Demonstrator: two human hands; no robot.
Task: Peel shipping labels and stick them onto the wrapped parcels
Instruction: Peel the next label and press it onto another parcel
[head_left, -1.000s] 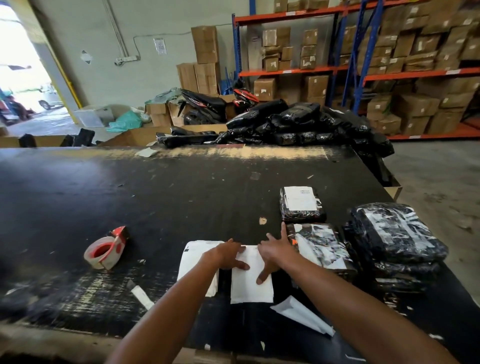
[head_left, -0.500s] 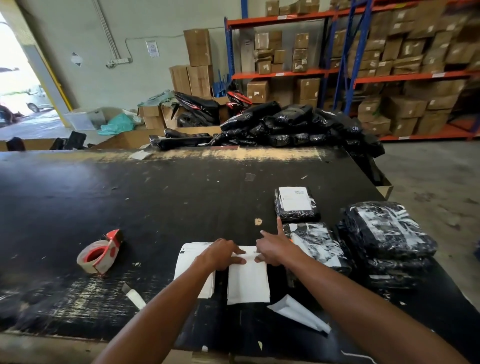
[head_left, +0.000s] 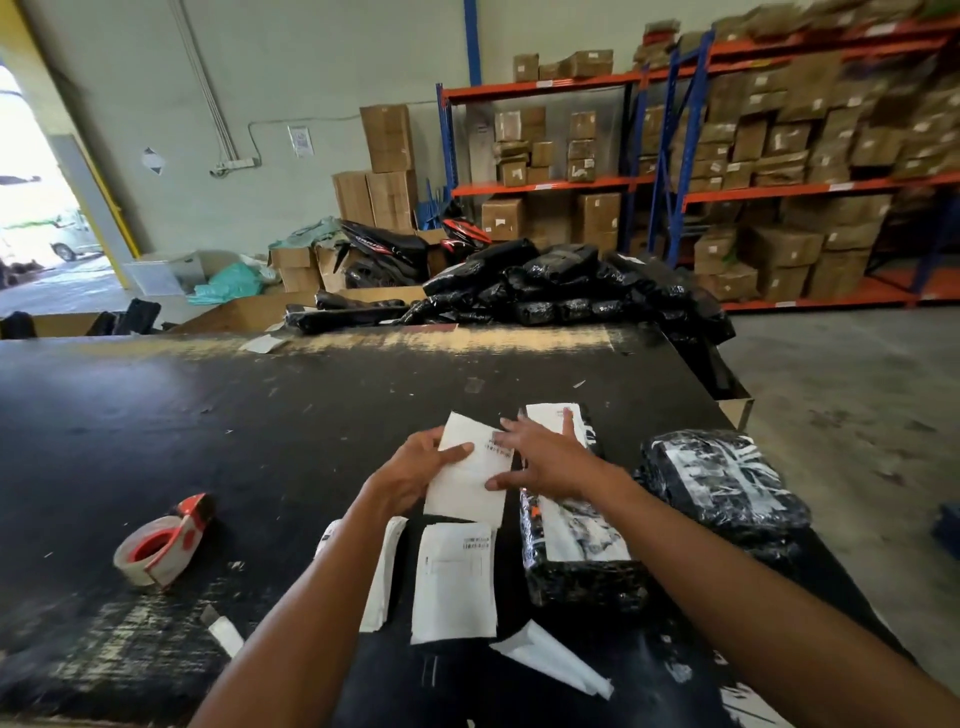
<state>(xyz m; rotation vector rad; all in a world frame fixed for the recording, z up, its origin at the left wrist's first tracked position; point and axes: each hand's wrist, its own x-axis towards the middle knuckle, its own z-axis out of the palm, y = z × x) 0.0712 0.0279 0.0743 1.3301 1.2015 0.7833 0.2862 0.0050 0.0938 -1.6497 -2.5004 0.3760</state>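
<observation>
A white shipping label is lifted off the black table. My left hand grips its left edge with the thumb on top. My right hand holds its right edge, thumb at the lower corner and fingers spread over the upper right. Below it lies another label sheet beside a small stack of labels. A black wrapped parcel lies just right of my hands. A labelled parcel sits partly hidden behind my right hand.
A red tape dispenser stands at the left. A stack of black parcels sits at the right table edge. A peeled backing strip lies near the front. A heap of black parcels fills the far end; shelves with cartons stand behind.
Both hands have lifted the top label sheet off the stack and raised it away from the table. The sheet beneath it is now uncovered.
</observation>
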